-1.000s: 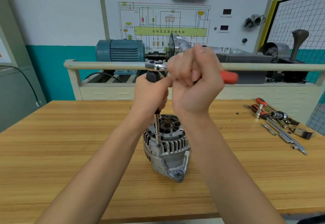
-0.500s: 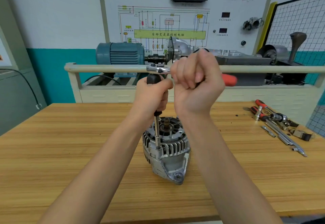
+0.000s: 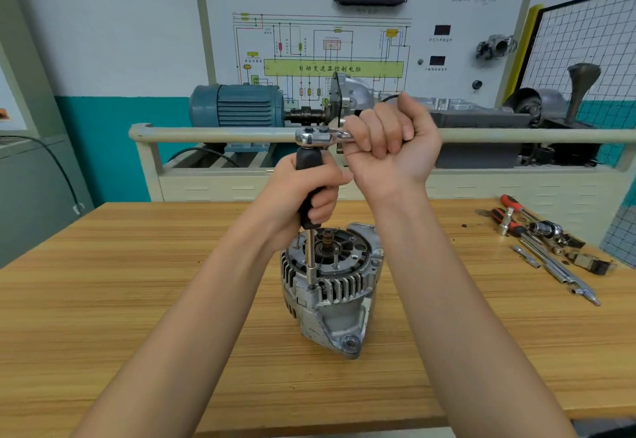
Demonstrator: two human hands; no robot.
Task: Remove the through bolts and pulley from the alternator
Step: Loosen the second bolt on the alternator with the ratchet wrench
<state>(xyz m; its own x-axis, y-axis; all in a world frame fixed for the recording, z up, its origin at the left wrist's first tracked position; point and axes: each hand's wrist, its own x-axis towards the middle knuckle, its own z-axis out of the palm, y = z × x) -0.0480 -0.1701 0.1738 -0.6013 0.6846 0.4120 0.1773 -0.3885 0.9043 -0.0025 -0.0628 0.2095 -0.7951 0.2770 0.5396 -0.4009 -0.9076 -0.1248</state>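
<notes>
**Both hands on the driver and ratchet over the upright alternator**

The left hand (image 3: 303,193) is wrapped tight around the black grip of a driver handle (image 3: 309,183), which stands upright. Its thin steel shaft (image 3: 310,258) runs straight down from under the fist to the near rim of the alternator (image 3: 330,286), where its tip meets a bolt head; that contact point is small and hard to make out. On top of the black grip sits the chrome head of a ratchet (image 3: 311,136), lying level. The right hand (image 3: 389,148) is fisted around the ratchet's handle just beside that head, knuckles toward the camera, hiding the rest of the handle.

The alternator stands on end on the wooden table (image 3: 137,300), near its middle, directly below the two hands. Its finned housing faces up, with the shaft end and bearing showing in the centre, and a mounting ear points toward the table's near edge.

Well apart, at the table's right side, lies a cluster of loose tools (image 3: 540,241): red-handled pieces, sockets and extension bars.
</notes>
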